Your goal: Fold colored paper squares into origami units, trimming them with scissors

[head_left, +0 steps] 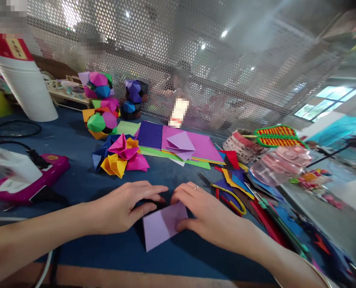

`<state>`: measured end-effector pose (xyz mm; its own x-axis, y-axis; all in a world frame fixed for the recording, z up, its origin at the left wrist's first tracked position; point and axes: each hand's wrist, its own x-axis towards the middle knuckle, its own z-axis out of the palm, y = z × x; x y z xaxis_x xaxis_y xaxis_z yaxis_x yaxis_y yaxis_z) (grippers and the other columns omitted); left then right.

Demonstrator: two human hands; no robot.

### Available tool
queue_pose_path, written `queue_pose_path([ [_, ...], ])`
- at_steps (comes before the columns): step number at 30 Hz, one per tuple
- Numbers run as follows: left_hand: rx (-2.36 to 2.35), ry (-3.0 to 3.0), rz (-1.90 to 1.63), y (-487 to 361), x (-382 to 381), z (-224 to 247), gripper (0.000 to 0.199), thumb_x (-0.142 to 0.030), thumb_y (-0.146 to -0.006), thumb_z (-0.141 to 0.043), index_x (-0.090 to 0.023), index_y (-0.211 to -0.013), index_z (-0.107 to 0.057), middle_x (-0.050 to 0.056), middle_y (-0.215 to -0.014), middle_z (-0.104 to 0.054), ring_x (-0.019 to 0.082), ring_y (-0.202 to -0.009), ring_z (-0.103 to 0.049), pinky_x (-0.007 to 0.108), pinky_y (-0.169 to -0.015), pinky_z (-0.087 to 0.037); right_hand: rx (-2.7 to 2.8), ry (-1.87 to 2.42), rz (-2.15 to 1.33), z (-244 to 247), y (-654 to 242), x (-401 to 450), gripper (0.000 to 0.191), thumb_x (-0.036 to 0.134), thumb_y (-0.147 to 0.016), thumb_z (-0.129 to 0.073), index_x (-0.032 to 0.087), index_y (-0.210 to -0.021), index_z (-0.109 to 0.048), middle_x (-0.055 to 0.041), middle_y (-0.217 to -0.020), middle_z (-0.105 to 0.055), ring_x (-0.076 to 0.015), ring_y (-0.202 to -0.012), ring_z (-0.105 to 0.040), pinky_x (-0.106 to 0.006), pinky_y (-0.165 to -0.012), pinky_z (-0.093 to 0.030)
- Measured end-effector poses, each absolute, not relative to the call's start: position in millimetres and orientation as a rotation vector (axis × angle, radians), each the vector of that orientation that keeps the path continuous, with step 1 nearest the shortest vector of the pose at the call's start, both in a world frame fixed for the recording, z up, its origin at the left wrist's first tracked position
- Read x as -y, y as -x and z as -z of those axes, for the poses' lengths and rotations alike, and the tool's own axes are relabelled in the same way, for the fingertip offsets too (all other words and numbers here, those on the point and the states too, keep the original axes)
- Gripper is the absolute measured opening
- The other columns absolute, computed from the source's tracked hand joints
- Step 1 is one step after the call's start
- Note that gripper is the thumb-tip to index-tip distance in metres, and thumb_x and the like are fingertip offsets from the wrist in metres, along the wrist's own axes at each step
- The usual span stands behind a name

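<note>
A folded sheet of lilac paper (pixel 162 227) lies at a slant on the blue table, close to its front edge. My right hand (pixel 202 214), with a ring on one finger, grips its right end, the thumb on the near side and the fingers curled over the far edge. At the upper left corner hovers my left hand (pixel 135 206), fingers stretched and apart, the thumb tip near the paper's edge. Whether that thumb touches the paper I cannot tell. Behind, another folded lilac piece (pixel 180 146) rests on a stack of coloured paper (pixel 206 145).
Folded paper shapes (pixel 123 154) and paper balls (pixel 101 120) stand at the back left. A magenta power strip (pixel 53 170) and stacked paper cups (pixel 30 84) are on the left. Scissors (pixel 230 198), a green cutter (pixel 274 216), paper scraps and a clear pink container (pixel 278 162) crowd the right.
</note>
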<state>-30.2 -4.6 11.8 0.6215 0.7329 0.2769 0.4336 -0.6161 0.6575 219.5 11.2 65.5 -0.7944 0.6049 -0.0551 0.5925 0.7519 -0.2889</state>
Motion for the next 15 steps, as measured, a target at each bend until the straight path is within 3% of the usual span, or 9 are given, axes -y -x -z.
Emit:
queue_pose_path([
  [4,-0.946,-2.051,-0.786,27.6,4.9,-15.5,0.045,-0.027,-0.098,-0.053,-0.023,-0.142,-0.050,0.004,-0.113,-0.076,0.021,-0.105,-0.070,0.035,-0.094,-0.054,2.799,0.871,-0.410,-60.1,-217.8,-10.5,0.013,0.016,-0.089,-0.070,0.020,-0.098,-0.061,-0.0035,-0.101,-0.065,-0.0212,-0.099,-0.056,-0.037,-0.088,-0.044],
  [10,-0.893,-1.469,-0.692,20.8,6.4,-19.3,0.059,-0.032,-0.089,-0.065,-0.022,-0.144,-0.045,0.009,-0.123,-0.071,0.018,-0.083,-0.071,0.030,-0.069,-0.059,2.617,0.664,-0.389,-52.0,-220.7,-10.5,0.015,0.006,-0.096,-0.051,0.019,-0.091,-0.057,-0.0047,-0.092,-0.063,-0.0188,-0.089,-0.055,-0.035,-0.081,-0.044],
  [15,-0.797,-1.317,-0.595,19.4,7.3,-23.8,0.069,-0.031,-0.083,-0.072,-0.022,-0.144,-0.041,0.012,-0.129,-0.066,0.019,-0.091,-0.070,0.029,-0.074,-0.056,2.511,0.588,-0.346,-46.3,-223.0,-12.2,0.015,0.007,-0.097,-0.048,0.020,-0.093,-0.056,-0.0057,-0.092,-0.063,-0.0190,-0.088,-0.055,-0.036,-0.080,-0.047],
])
